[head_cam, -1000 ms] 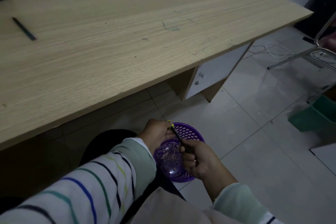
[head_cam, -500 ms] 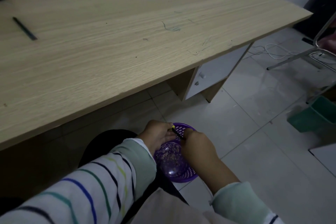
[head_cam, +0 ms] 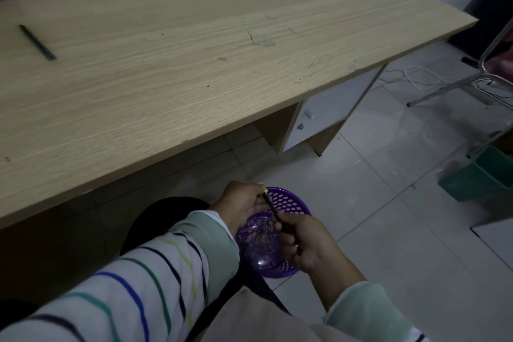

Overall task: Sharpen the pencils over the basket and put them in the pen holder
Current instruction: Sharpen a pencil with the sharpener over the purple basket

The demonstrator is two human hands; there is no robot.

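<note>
- On the far left of the wooden desk, a loose pencil lies dark and slantwise, well apart from both hands.
- Below the desk's near edge, the left hand, in a striped sleeve, curls its fingers round a small yellow sharpener, which is mostly hidden.
- The held pencil, dark too, slants from the sharpener down toward the other hand.
- A purple basket sits right under both hands, with shavings scattered on its bottom.
- The right hand pinches the held pencil's lower end, its fingers curled in.
- Far right, a green bin stands on the tiled floor.
</note>
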